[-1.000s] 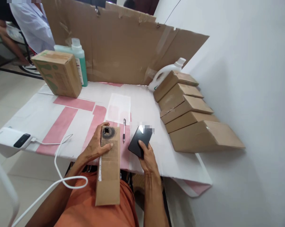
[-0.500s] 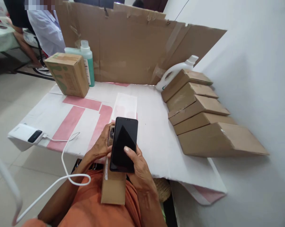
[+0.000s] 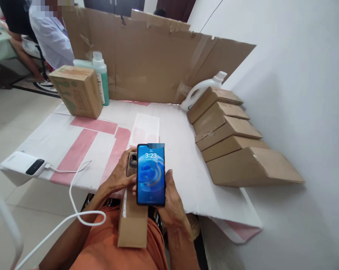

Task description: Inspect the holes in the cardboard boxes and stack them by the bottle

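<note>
A narrow cardboard box (image 3: 132, 230) and a lit phone (image 3: 151, 178), each in a hand, at the near edge of the tabletop (image 3: 180, 161).
A cardboard panel (image 3: 149, 67) stands along the tabletop's far edge, slanted boxes (image 3: 236, 167) line its right edge, and a printed carton (image 3: 76, 93) stands near the far left corner. The narrow cardboard box runs from the near edge down over the lap; the left hand (image 3: 121, 174) grips its upper end, beside a dark-rimmed hole. The right hand (image 3: 170, 202) is closed around the phone's lower right side, the screen in front of the box; whether they touch, I cannot tell.
</note>
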The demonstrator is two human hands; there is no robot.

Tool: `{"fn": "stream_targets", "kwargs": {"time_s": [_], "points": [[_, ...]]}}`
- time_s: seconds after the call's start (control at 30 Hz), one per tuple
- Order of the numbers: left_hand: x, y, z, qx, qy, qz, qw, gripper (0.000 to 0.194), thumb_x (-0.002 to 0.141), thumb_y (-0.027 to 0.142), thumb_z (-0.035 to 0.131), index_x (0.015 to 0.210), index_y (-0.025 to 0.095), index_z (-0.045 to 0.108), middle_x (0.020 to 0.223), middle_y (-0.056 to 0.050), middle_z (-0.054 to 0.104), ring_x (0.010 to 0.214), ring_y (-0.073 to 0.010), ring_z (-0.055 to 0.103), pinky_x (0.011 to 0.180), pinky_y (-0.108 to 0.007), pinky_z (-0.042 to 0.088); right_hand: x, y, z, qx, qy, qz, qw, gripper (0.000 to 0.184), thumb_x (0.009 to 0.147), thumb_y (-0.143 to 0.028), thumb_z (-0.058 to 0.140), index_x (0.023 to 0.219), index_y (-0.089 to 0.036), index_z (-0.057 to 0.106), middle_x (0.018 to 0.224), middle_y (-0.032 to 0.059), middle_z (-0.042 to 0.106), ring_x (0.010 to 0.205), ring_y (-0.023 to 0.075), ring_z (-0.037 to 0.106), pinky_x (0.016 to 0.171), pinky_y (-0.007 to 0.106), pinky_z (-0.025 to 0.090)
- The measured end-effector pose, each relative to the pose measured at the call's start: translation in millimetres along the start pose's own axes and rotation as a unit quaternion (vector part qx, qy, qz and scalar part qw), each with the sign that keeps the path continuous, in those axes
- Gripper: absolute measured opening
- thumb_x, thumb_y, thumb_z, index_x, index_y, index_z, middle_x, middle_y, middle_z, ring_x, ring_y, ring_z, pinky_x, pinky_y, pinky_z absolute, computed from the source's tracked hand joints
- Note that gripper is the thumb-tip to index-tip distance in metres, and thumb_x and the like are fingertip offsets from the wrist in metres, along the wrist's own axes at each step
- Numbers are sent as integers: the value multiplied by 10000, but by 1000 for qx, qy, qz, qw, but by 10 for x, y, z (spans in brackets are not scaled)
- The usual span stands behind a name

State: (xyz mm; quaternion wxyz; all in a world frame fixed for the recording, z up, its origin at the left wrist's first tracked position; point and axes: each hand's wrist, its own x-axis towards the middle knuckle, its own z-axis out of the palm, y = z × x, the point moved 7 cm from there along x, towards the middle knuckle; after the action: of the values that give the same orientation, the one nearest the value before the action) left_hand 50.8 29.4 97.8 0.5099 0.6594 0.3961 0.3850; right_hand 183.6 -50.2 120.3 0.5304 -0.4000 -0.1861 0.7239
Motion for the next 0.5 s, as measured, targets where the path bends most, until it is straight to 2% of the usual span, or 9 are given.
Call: {"fn": "stream_targets", "kwargs": {"time_s": [0.07,0.17,0.23,0.33,0.43,0.5], "points": [[8,16,-14,9,4,14,1000,868,793,447,803,1519,215,388,1526,-164,501,1388,-362,535,1202,-536,418,53,-93,-167,-19,30,-20,999,780,791,-883,657,1068,-164,778,881,115,817,804,296,794,767,452,663],[20,19,-13,8,-1,24,1000,835,810,403,760,1529,222,377,1564,-154,471,1433,-357,496,1233,-548,381,203,-298,-604,-63,124,-104,985,721,772,-860,696,1013,-183,756,835,70,789,747,251,760,727,400,640],[27,6,-16,10,-3,20,1000,833,806,384,749,1530,221,371,1567,-152,465,1422,-352,501,1232,-553,379,318,-406,-940,-117,193,-157,961,684,707,-841,762,937,-198,717,789,25,748,702,212,706,705,360,608],[34,-6,-20,9,-3,15,1000,838,804,384,745,1532,215,367,1570,-158,461,1423,-355,498,1235,-558,373,494,-447,-1334,-258,258,-177,914,677,724,-878,659,826,-209,652,735,-2,668,675,183,607,669,326,534],[36,-26,-29,-1,2,6,1000,856,813,398,744,1551,210,351,1605,-169,433,1465,-363,466,1257,-565,346,596,-422,-1566,-360,299,-176,866,612,791,-836,566,706,-230,581,648,-23,559,650,173,493,639,319,439],[37,-53,-47,-5,17,-1,1000,872,827,408,742,1572,212,333,1636,-173,402,1514,-365,420,1276,-567,320,619,-405,-1648,-383,319,-177,849,556,793,-776,601,641,-246,531,593,-38,484,635,173,428,646,330,396]]}}
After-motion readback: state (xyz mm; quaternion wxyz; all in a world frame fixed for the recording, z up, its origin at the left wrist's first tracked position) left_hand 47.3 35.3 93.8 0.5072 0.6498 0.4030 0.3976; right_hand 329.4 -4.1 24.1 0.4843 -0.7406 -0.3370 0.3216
